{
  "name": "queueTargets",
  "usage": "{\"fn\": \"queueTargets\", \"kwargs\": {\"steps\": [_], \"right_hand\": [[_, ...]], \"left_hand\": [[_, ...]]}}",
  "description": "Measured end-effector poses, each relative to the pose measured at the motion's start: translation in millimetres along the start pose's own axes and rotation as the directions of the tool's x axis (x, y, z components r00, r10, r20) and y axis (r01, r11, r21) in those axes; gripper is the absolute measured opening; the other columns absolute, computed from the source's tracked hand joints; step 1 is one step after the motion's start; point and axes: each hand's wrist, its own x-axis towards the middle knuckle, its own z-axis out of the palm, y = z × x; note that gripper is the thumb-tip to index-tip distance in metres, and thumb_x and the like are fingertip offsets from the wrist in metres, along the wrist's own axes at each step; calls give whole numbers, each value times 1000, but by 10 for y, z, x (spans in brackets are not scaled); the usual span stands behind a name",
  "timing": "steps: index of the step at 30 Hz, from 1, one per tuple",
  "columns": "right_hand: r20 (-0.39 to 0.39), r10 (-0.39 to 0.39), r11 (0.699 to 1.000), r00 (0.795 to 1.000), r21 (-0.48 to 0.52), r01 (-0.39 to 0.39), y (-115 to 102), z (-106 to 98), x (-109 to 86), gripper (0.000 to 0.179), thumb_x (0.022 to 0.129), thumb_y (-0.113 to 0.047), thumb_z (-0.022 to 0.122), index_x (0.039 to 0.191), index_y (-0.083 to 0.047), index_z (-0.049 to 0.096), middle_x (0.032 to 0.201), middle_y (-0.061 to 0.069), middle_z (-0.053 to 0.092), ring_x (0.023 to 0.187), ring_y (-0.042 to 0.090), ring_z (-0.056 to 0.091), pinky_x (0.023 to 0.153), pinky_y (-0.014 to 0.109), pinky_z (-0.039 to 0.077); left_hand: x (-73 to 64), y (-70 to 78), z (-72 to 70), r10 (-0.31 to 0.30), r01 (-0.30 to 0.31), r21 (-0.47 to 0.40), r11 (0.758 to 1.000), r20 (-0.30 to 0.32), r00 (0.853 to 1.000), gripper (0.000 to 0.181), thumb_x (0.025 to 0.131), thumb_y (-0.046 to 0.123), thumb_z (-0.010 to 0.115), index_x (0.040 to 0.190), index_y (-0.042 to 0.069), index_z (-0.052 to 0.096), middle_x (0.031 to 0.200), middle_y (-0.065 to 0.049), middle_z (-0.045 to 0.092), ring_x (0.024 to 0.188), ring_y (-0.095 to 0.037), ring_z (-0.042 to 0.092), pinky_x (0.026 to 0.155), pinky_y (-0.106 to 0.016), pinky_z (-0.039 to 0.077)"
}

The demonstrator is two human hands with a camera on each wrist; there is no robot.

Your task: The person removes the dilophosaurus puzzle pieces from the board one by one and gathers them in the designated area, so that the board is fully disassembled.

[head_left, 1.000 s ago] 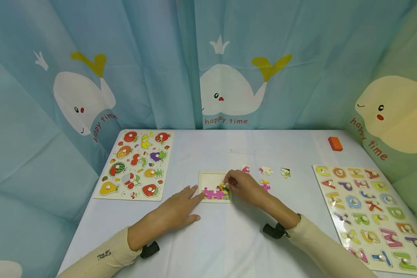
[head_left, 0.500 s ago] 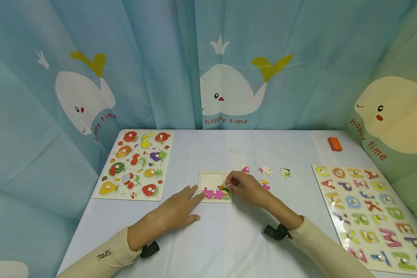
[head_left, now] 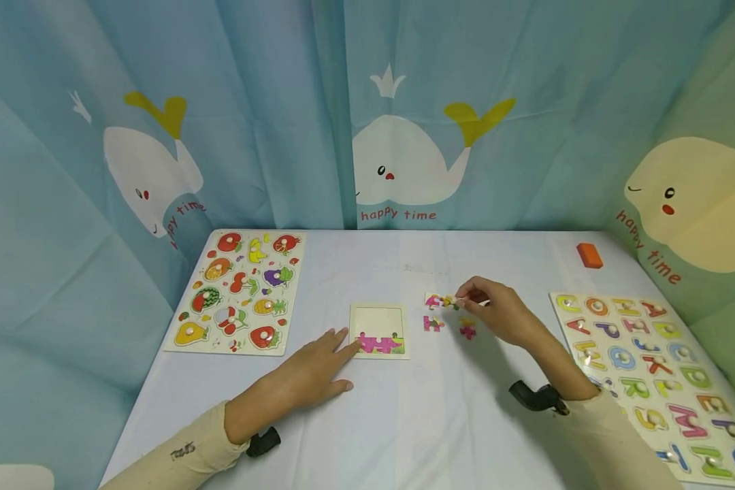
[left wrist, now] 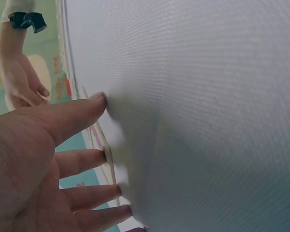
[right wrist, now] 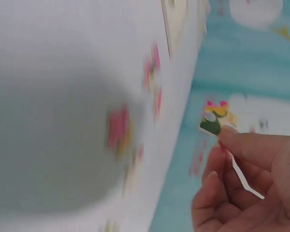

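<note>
My right hand [head_left: 496, 309] pinches a yellow, green and pink jigsaw piece [right wrist: 215, 116] between thumb and fingertips, raised above the table. A thin white edge also shows between its fingers in the right wrist view. My left hand [head_left: 312, 367] lies with fingers spread, fingertips at the left side of a small puzzle tray [head_left: 376, 318]. Along the tray's bottom a row of pink and green pieces [head_left: 380, 344] is fitted. Loose on the table, right of the tray, lie a pink piece [head_left: 433, 324] and a pink-and-yellow piece [head_left: 467, 329].
A fruit peg board [head_left: 235, 292] lies at the left and an alphabet peg board [head_left: 655, 374] at the right, partly behind the right sleeve. An orange block [head_left: 589, 256] sits at the back right. A blue whale-print curtain [head_left: 269, 136] borders the table.
My right hand has left the tray with the jigsaw piece and moved right and farther back, over the loose pieces. The left hand has stayed in place.
</note>
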Motion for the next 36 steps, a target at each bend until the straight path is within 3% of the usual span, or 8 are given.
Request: {"fn": "queueTargets", "kwargs": {"steps": [3, 6, 11, 15, 18, 24, 31, 36], "right_hand": [[30, 24, 1000, 999, -14, -23, 181, -242, -86, 10, 104, -11, 67, 110, -3, 69, 101, 9, 71, 94, 19, 65, 75, 22, 54], [129, 40, 998, 991, 40, -46, 385, -438, -176, 9, 104, -8, 65, 109, -1, 68, 100, 8, 69, 91, 12, 61, 76, 20, 53], [309, 40, 984, 950, 151, -90, 674, -609, -297, 9, 104, -3, 62, 109, 4, 66, 100, 5, 67, 90, 7, 59, 79, 20, 51], [373, 85, 978, 924, 144, -148, 797, -603, -321, 13, 105, -5, 61, 112, 4, 66, 102, 4, 67, 92, 6, 57, 81, 21, 51], [365, 104, 983, 925, 106, -152, 843, -541, -309, 14, 105, -6, 62, 113, 5, 65, 105, 7, 67, 93, 7, 56, 79, 22, 52], [257, 108, 994, 960, -30, -103, 855, -385, -310, 7, 103, -5, 65, 106, 1, 65, 99, 5, 66, 87, 10, 55, 72, 24, 49], [164, 149, 977, 975, -175, -120, 699, -302, -328, 11, 99, -6, 69, 107, -1, 63, 94, 6, 62, 87, 20, 54, 69, 29, 47], [122, 160, 968, 980, -214, -131, 519, -264, -294, 18, 98, -4, 69, 113, 4, 62, 95, 11, 63, 87, 23, 56, 71, 35, 50]], "left_hand": [[-4, 4, -5, 1, -1, 0, 1000, 1, 1000, 68, 102, 37, 71, 159, 10, 47, 167, -21, 37, 154, -43, 36, 119, -57, 41], [-5, 6, -8, 1, -1, -1, 1000, 1, 1000, 68, 102, 37, 71, 159, 9, 47, 167, -21, 37, 154, -44, 36, 119, -58, 41], [-10, 6, -6, 0, 0, -7, 1000, -1, 1000, 68, 102, 37, 71, 159, 9, 48, 167, -22, 37, 154, -44, 36, 119, -58, 41], [-8, 4, -4, -3, 3, -6, 1000, -2, 1000, 68, 101, 37, 72, 159, 9, 48, 167, -22, 37, 154, -44, 36, 119, -58, 42], [5, -3, 6, -9, 9, 5, 1000, 5, 1000, 69, 101, 38, 72, 159, 11, 47, 168, -21, 37, 154, -43, 36, 118, -57, 42], [25, -6, 20, -16, 15, 11, 1000, 15, 1000, 69, 101, 39, 72, 160, 12, 47, 168, -19, 37, 155, -42, 36, 118, -57, 42], [21, -1, 9, -19, 18, 15, 1000, 19, 1000, 69, 101, 38, 71, 159, 11, 47, 168, -19, 37, 155, -42, 35, 120, -57, 41], [28, -6, 11, -10, 9, 25, 1000, 17, 1000, 69, 102, 39, 71, 160, 11, 47, 168, -19, 37, 155, -42, 36, 120, -56, 40]]}}
